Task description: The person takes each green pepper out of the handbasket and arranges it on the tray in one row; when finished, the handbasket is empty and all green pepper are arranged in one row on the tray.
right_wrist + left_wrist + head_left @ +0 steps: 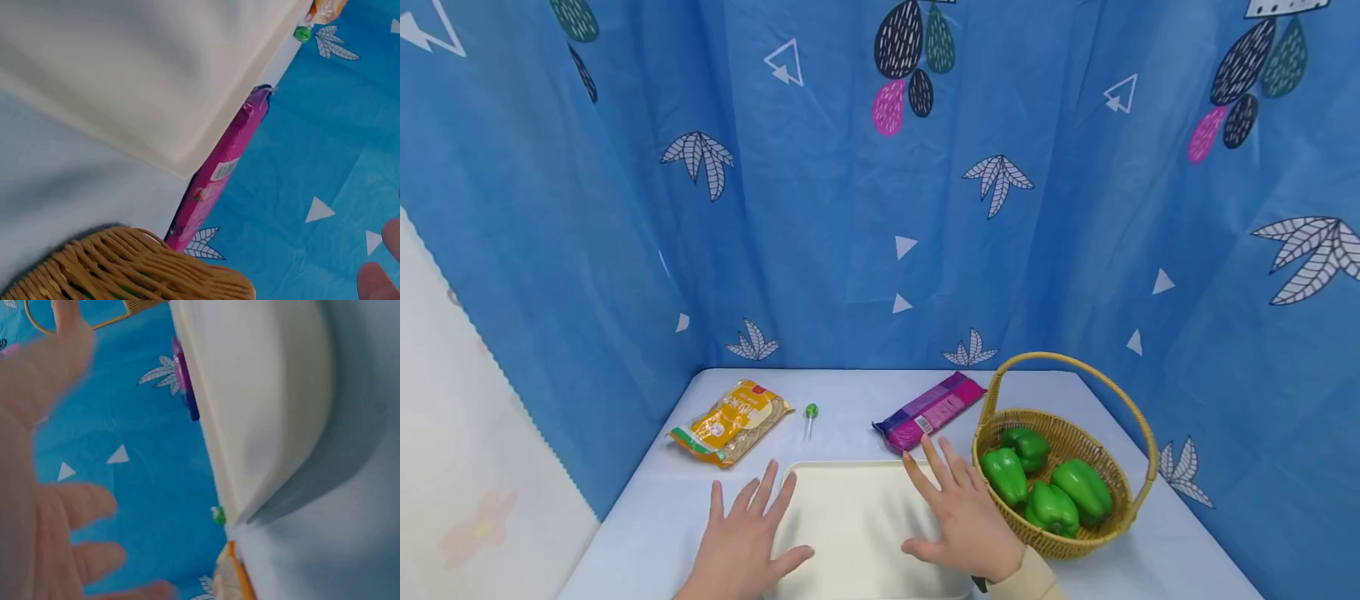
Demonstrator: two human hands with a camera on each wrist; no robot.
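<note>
My left hand (740,537) is spread over the left edge of a cream tray (850,521), its fingers straight and holding nothing. Over the tray's right side hovers my right hand (961,521), also spread, beside a wicker basket (1060,546) with a tall handle. Several green bell peppers (1081,487) lie in the basket. The tray's bare floor shows between the hands. In the left wrist view, the left hand (37,487) stands apart from the tray (250,381). Only fingertips (378,281) of the right hand enter the right wrist view.
Behind the tray lie an orange and clear bag of grain (733,422), a green lollipop (811,412) and a purple-pink packet (928,410). They rest on a white table (640,533). A blue patterned curtain (850,208) hangs behind and along the sides.
</note>
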